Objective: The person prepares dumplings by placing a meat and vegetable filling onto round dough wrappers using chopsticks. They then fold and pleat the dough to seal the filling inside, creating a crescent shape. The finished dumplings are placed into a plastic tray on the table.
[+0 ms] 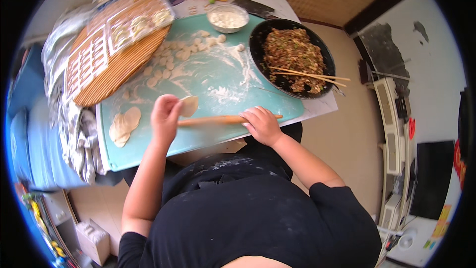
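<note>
My left hand [166, 114] pinches a thin round dumpling wrapper [189, 106], lifted just above the mat near its front edge. Under my right hand [261, 125] lies a wooden rolling pin [218, 120], with the fingers wrapped over its right part. The pin's left end passes close to my left hand. Both rest over a flour-dusted turquoise mat [218, 72]. To the left, several rolled wrappers [124, 125] overlap in a small pile. Farther back, many small dough pieces [171, 57] are scattered in the flour.
A black pan [254, 57] of minced filling [295, 54] stands at the right, chopsticks [312, 73] across it. Behind the mat are a bowl of flour [228, 19] and a cleaver [254, 7]. A woven round tray [106, 82] at the left bears plastic trays [130, 32], one with dumplings.
</note>
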